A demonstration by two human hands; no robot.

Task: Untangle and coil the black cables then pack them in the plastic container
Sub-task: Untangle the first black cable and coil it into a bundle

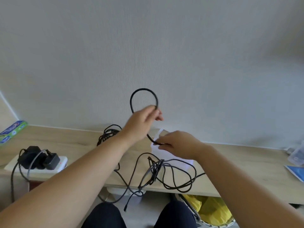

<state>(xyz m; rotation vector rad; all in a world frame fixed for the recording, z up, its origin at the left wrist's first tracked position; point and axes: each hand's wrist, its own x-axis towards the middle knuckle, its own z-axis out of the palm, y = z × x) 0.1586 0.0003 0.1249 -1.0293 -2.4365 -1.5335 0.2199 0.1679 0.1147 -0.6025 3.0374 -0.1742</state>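
Note:
My left hand (143, 122) is raised above the desk and pinches a black cable (141, 91) that arches in a loop over it. Lower and to the right, my right hand (177, 144) pinches the same cable a short way along. Below my hands a tangle of black cables (164, 171) lies on the wooden desk (238, 170), with strands and a plug hanging over the front edge. Another bunch of black cable (107, 134) lies by the wall behind my left forearm. A clear plastic container (166, 155) stands on the desk, mostly hidden behind my right hand.
A white power strip (49, 169) with black adapters plugged in sits at the desk's left. A green and blue box (12, 130) lies far left. At the right edge are a clear plastic box (297, 155) and a blue booklet (296, 171). A basket with yellow bags (210, 209) stands below.

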